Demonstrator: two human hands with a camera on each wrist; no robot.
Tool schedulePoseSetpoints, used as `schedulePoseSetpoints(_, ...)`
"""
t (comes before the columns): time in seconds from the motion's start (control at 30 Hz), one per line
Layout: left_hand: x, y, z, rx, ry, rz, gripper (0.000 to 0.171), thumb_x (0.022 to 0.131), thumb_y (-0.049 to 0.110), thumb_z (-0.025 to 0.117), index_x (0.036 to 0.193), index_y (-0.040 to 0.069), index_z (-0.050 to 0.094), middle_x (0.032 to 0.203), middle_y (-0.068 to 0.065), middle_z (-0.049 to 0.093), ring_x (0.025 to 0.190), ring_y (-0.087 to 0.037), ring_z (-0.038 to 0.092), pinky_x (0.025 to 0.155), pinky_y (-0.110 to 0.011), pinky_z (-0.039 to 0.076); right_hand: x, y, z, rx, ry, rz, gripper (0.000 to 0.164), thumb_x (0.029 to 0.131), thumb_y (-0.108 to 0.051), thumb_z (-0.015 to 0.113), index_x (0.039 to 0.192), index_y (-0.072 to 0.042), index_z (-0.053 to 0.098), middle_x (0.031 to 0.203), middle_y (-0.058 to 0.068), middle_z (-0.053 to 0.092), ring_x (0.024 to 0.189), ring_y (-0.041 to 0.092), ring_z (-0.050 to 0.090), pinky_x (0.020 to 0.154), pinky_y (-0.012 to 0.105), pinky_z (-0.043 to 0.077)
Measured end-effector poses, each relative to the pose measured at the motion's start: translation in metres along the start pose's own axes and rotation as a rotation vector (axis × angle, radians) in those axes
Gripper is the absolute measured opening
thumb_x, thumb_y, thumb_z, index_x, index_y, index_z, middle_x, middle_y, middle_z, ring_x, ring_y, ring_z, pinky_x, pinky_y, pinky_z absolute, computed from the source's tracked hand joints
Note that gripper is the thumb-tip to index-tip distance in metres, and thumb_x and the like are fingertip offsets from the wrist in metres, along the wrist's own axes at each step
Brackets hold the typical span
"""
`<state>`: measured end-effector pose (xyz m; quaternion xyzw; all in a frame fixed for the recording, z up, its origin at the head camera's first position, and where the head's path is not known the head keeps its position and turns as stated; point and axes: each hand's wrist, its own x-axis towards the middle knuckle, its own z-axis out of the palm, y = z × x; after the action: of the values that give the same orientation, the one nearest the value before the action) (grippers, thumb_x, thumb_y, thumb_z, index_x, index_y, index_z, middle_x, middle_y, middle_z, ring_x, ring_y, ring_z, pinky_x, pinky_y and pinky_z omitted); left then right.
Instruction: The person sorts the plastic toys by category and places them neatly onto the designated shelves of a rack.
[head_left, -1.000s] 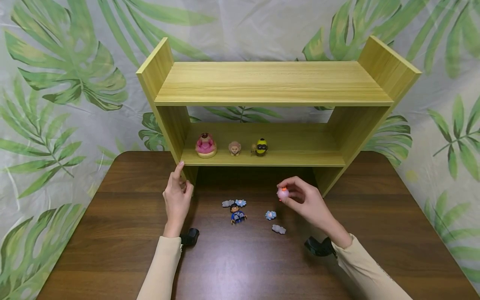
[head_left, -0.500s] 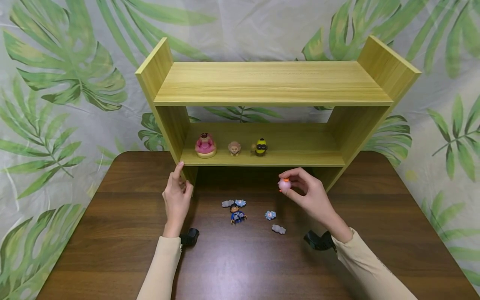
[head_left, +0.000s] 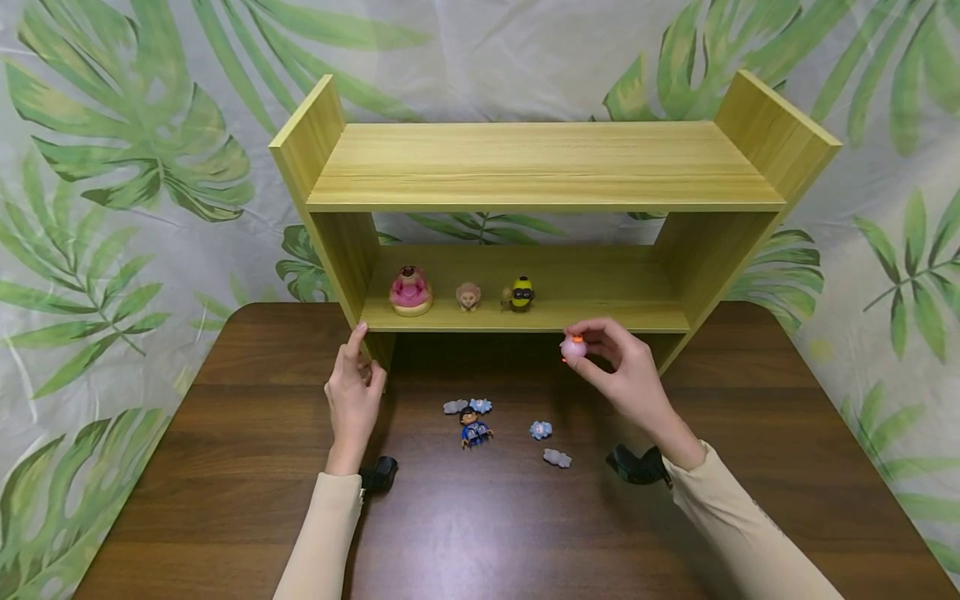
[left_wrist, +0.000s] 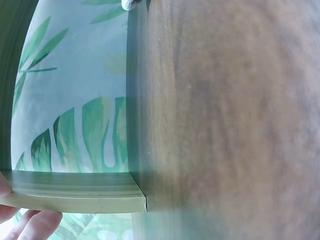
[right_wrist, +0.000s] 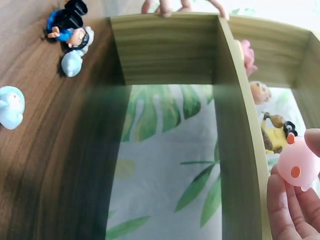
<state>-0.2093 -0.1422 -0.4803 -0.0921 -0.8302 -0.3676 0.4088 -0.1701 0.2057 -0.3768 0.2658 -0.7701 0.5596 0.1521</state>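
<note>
My right hand (head_left: 626, 371) pinches a small round pink toy figure with orange bits (head_left: 573, 347) between thumb and fingers. It is raised just below the front edge of the middle board. In the right wrist view the pink toy figure (right_wrist: 299, 164) is close to that board. My left hand (head_left: 355, 396) holds the front edge of the wooden shelf's left side panel, its index finger on the corner of the middle board. Several fingertips (left_wrist: 42, 225) lie against the panel in the left wrist view. On the middle board (head_left: 607, 312) stand a pink bear figure (head_left: 410, 293), a lion figure (head_left: 468, 297) and a yellow figure with dark glasses (head_left: 522, 294).
On the brown table (head_left: 480, 517) lie a blue-clothed toy figure (head_left: 474, 429), a blue piece (head_left: 541, 430) and a grey piece (head_left: 557, 458). Another grey piece (head_left: 454, 407) and blue piece (head_left: 481, 406) lie behind the figure. The top board (head_left: 540, 162) overhangs the middle one.
My right hand has lifted the pink toy figure up and slightly to the right, toward the middle board's edge. The left hand stays where it was.
</note>
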Motion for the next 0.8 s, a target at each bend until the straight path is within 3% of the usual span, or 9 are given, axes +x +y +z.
schedulePoseSetpoints(0.23, 0.000, 0.000, 0.000, -0.002, 0.001, 0.007, 0.077, 0.080, -0.015, 0.057, 0.141, 0.029, 0.038, 0.084, -0.013, 0.050, 0.060, -0.024, 0.058, 0.050, -0.039, 0.046, 0.007, -0.002, -0.001, 0.006, 0.022, 0.002, 0.033, 0.080, 0.017, 0.065, 0.111, 0.009, 0.057, 0.108, 0.023, 0.059, 0.094, 0.013, 0.060, 0.082, 0.022, 0.048)
schedulePoseSetpoints(0.5, 0.000, 0.000, 0.000, 0.004, 0.004, 0.006, 0.078, 0.080, -0.015, 0.057, 0.141, 0.029, 0.037, 0.085, -0.013, 0.051, 0.060, -0.023, 0.058, 0.050, -0.039, 0.046, 0.017, -0.022, 0.000, 0.016, 0.050, -0.028, 0.032, 0.078, 0.022, 0.062, 0.108, 0.017, 0.054, 0.107, 0.033, 0.057, 0.094, 0.018, 0.060, 0.083, 0.022, 0.047)
schedulePoseSetpoints(0.8, 0.000, 0.000, 0.000, -0.001, 0.009, 0.009, 0.077, 0.079, -0.015, 0.057, 0.141, 0.028, 0.038, 0.085, -0.013, 0.051, 0.060, -0.024, 0.058, 0.050, -0.040, 0.045, 0.021, 0.003, -0.003, 0.015, 0.087, 0.000, 0.031, 0.083, 0.014, 0.064, 0.113, 0.009, 0.057, 0.112, 0.025, 0.059, 0.097, 0.015, 0.060, 0.083, 0.022, 0.047)
